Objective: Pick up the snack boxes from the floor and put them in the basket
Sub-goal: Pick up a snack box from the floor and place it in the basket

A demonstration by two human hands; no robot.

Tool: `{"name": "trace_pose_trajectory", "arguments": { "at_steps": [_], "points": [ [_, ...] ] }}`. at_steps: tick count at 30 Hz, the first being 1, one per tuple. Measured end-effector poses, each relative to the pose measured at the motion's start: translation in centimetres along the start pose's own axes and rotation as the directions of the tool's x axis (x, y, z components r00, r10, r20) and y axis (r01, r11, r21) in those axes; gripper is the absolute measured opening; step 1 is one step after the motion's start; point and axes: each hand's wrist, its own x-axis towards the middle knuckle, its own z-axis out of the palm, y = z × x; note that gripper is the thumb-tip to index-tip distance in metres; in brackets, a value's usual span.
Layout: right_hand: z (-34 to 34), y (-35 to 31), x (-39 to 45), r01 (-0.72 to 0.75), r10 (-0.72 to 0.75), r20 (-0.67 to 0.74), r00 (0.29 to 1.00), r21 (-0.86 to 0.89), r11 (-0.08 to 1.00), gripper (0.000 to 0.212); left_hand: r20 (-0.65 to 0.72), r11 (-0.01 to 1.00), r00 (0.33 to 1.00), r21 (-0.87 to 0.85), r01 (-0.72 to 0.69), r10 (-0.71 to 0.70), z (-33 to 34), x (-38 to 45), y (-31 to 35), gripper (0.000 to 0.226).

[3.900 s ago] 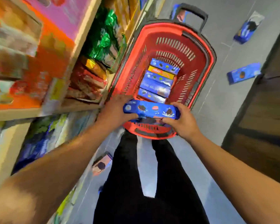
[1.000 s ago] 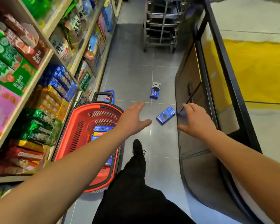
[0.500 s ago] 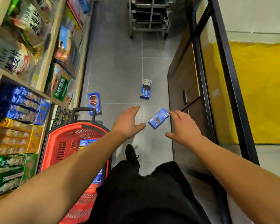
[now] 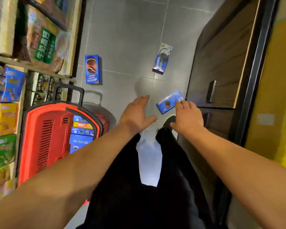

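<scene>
Three blue snack boxes lie on the grey floor: one tilted box just beyond my hands, one box near the shelf base, and one box farther off. My right hand reaches out, fingers spread, its fingertips at the tilted box's right end. My left hand is stretched forward with straight fingers, a little left of that box, holding nothing. The red basket stands on the floor at my left with several boxes stacked inside.
Snack shelves line the left side. A dark wooden cabinet with a handle bounds the right. My black-trousered legs and a shoe are below the hands. The basket's black handle stands upright.
I have bent lower and nearer the floor. Both hands moved forward to the tilted box; my right fingertips now reach its end. The basket has dropped to my left side.
</scene>
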Motion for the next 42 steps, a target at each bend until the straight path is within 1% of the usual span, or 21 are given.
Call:
{"name": "trace_pose_trajectory", "arguments": {
  "at_steps": [3, 6, 8, 10, 11, 13, 15, 17, 20, 22, 24, 25, 27, 28, 29, 31, 32, 35, 38, 40, 42],
  "points": [
    [3.2, 0.1, 4.5, -0.020, 0.017, 0.057, 0.998, 0.047, 0.999, 0.085, -0.008, 0.998, 0.999, -0.035, 0.047, -0.048, 2.8, 4.1, -2.0, 0.085],
    [7.6, 0.7, 10.3, -0.080, 0.071, 0.105, 0.992, 0.091, 0.993, 0.082, 0.062, 0.997, 0.996, -0.035, 0.066, -0.063, 6.4, 9.5, -5.0, 0.084],
    [11.0, 1.7, 14.4, -0.093, 0.079, 0.144, 0.986, 0.090, 0.992, 0.081, 0.097, 0.998, 0.994, -0.027, 0.059, -0.056, 9.6, 13.0, -7.5, 0.081],
    [15.5, 3.2, 19.1, -0.089, 0.078, 0.165, 0.983, 0.059, 0.994, 0.083, 0.124, 0.997, 0.990, -0.014, 0.076, -0.074, 13.7, 17.1, -10.7, 0.080],
    [17.6, 4.1, 21.5, -0.070, 0.065, 0.168, 0.984, 0.021, 0.997, 0.085, 0.146, 0.995, 0.985, -0.012, 0.094, -0.091, 16.0, 19.1, -12.3, 0.080],
    [20.0, 5.4, 24.5, 0.033, -0.016, 0.180, 0.984, -0.093, 0.995, 0.087, 0.182, 0.996, 0.980, 0.020, 0.082, -0.084, 18.7, 21.4, -14.3, 0.085],
    [23.2, 6.9, 28.4, 0.127, -0.084, 0.201, 0.976, -0.214, 0.968, 0.089, 0.220, 0.996, 0.972, 0.043, 0.073, -0.081, 22.7, 24.4, -16.8, 0.089],
    [26.7, 8.3, 31.8, 0.194, -0.136, 0.216, 0.967, -0.279, 0.941, 0.091, 0.244, 0.998, 0.968, 0.039, 0.051, -0.059, 26.4, 27.0, -18.7, 0.091],
    [30.7, 10.1, 36.3, 0.220, -0.168, 0.186, 0.968, -0.310, 0.925, 0.084, 0.269, 0.998, 0.962, 0.057, 0.018, -0.033, 30.9, 30.4, -21.0, 0.094],
    [33.2, 10.7, 38.6, 0.235, -0.179, 0.196, 0.964, -0.314, 0.920, 0.078, 0.232, 0.998, 0.973, 0.057, -0.019, 0.006, 33.6, 32.3, -22.6, 0.096],
    [35.6, 11.0, 39.9, 0.276, -0.223, 0.184, 0.957, -0.350, 0.895, 0.076, 0.186, 0.992, 0.980, 0.090, -0.084, 0.066, 35.8, 33.7, -23.9, 0.100],
    [36.8, 11.2, 40.3, 0.290, -0.243, 0.168, 0.955, -0.369, 0.883, 0.077, 0.188, 0.986, 0.978, 0.119, -0.117, 0.094, 36.7, 34.2, -24.3, 0.102],
    [38.5, 11.6, 40.8, 0.294, -0.271, 0.114, 0.956, -0.376, 0.879, 0.082, 0.196, 0.977, 0.975, 0.160, -0.141, 0.108, 38.3, 34.7, -24.5, 0.104],
    [38.9, 11.7, 40.8, 0.288, -0.276, 0.087, 0.957, -0.373, 0.882, 0.081, 0.188, 0.976, 0.977, 0.169, -0.135, 0.103, 39.0, 34.9, -24.3, 0.106],
    [39.0, 11.9, 40.9, 0.284, -0.286, 0.051, 0.957, -0.368, 0.885, 0.075, 0.177, 0.975, 0.980, 0.181, -0.128, 0.096, 39.6, 35.2, -24.1, 0.108],
    [39.0, 11.8, 41.0, 0.278, -0.297, -0.007, 0.955, -0.329, 0.903, 0.062, 0.149, 0.975, 0.987, 0.204, -0.089, 0.059, 40.4, 35.6, -23.8, 0.112],
    [38.7, 11.5, 40.8, 0.274, -0.293, -0.018, 0.956, -0.298, 0.914, 0.063, 0.138, 0.974, 0.990, 0.217, -0.061, 0.032, 40.3, 35.6, -23.6, 0.114],
    [37.2, 9.8, 39.5, 0.281, -0.289, -0.016, 0.957, -0.191, 0.941, 0.087, 0.136, 0.973, 0.990, 0.232, 0.003, -0.036, 38.1, 34.4, -23.3, 0.118],
    [33.4, 6.7, 36.4, 0.275, -0.279, -0.030, 0.960, -0.093, 0.957, 0.097, 0.102, 0.979, 0.994, 0.202, 0.023, -0.045, 32.9, 31.4, -22.5, 0.108],
    [30.2, 4.7, 34.4, 0.264, -0.263, 0.024, 0.964, -0.062, 0.962, 0.104, 0.104, 0.987, 0.993, 0.156, 0.033, -0.050, 29.2, 29.6, -21.8, 0.104],
    [25.4, 2.5, 31.5, 0.252, -0.249, 0.060, 0.967, -0.047, 0.967, 0.106, 0.097, 0.996, 0.995, 0.084, 0.009, -0.017, 24.1, 27.1, -20.7, 0.099]
  ]
}}
